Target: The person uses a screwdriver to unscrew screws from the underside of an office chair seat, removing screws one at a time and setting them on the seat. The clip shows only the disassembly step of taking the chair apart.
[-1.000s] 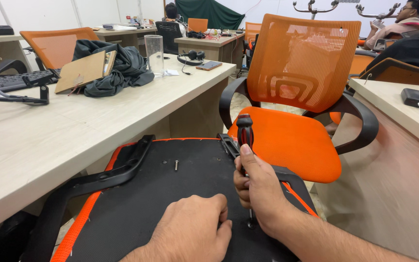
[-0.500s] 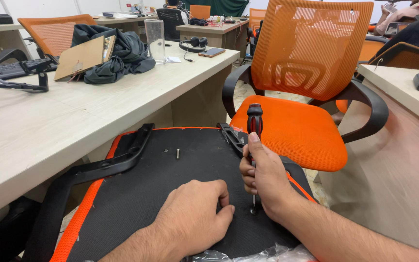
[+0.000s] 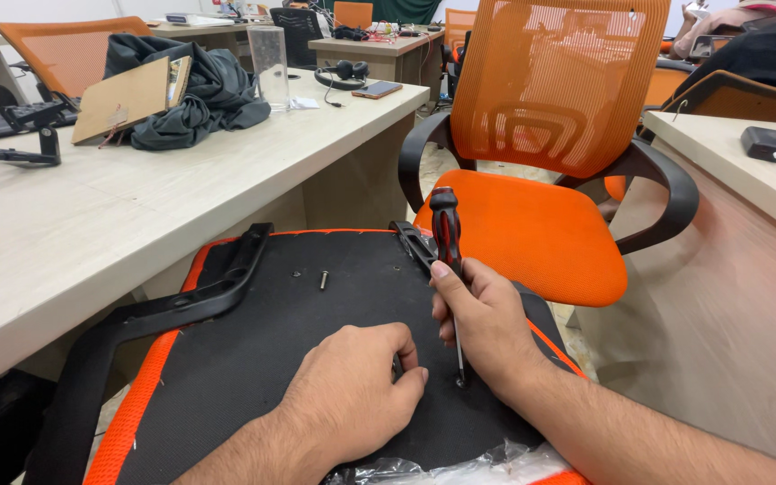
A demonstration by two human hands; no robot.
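An upturned black seat base (image 3: 253, 359) with orange edging lies beside the long surface (image 3: 92, 216). The right hand (image 3: 487, 323) grips an upright red-and-black screwdriver (image 3: 446, 235), tip down on the base. The left hand (image 3: 352, 395) rests curled beside it, near a loose screw (image 3: 323, 280).

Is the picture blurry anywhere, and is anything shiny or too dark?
In the head view, the right hand and the screwdriver it holds look sharp, as does the left hand; the far desks and the people at the back are softer. The light is even and soft, with faint shadows. Only the clear plastic wrap at the bottom glints. The black seat underside stays dark but readable.
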